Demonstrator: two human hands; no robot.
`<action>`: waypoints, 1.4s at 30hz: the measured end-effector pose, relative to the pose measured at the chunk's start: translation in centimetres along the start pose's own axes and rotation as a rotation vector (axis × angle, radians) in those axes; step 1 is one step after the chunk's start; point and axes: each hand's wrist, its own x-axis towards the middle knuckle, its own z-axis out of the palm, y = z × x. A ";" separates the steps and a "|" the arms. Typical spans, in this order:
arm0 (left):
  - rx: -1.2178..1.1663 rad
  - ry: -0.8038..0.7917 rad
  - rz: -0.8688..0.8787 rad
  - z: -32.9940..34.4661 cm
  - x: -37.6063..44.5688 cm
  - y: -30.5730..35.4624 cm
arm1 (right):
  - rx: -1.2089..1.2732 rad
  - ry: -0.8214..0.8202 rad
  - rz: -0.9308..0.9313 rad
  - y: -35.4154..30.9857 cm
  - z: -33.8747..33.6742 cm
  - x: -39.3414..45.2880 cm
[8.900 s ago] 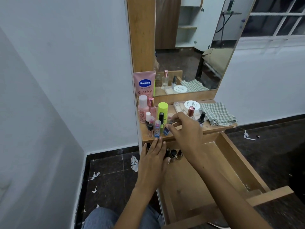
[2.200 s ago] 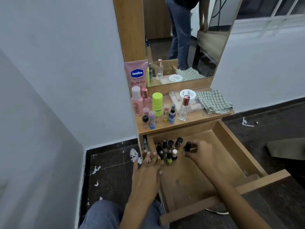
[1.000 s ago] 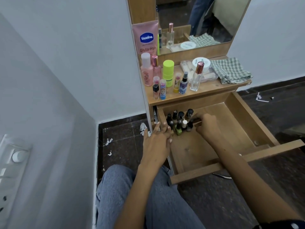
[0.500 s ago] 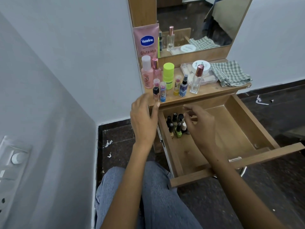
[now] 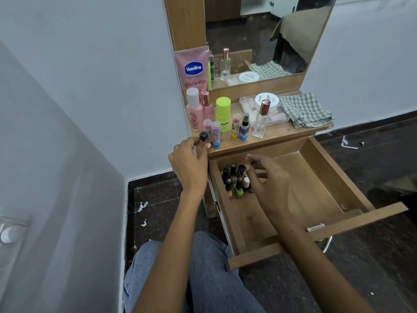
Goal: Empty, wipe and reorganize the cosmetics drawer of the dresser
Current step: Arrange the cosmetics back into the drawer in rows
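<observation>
One left hand [image 5: 189,163] pinches a black-capped lipstick [image 5: 203,139].

White walls [image 5: 101,64], dark tiled floor [image 5: 372,279]

Your drawer [image 5: 316,177] is pulled open, wooden, mostly bare.
Your nail polish bottles [image 5: 235,179] stand upright, clustered in its back-left corner; more cosmetics [image 5: 225,118] stand in rows on the dresser top [image 5: 282,134], the folded checked cloth [image 5: 304,109] at its right.
</observation>
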 end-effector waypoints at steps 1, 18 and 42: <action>-0.017 0.023 -0.002 -0.4 -0.5 0.1 | 0.014 -0.003 -0.004 -0.3 -0.1 0.1; -0.223 -0.222 0.048 -3.4 -7.0 -0.8 | -0.187 -0.708 0.147 -0.5 -2.8 0.1; 0.078 -0.153 0.237 -1.0 1.0 0.9 | -0.393 -0.658 0.125 -1.4 -2.9 1.9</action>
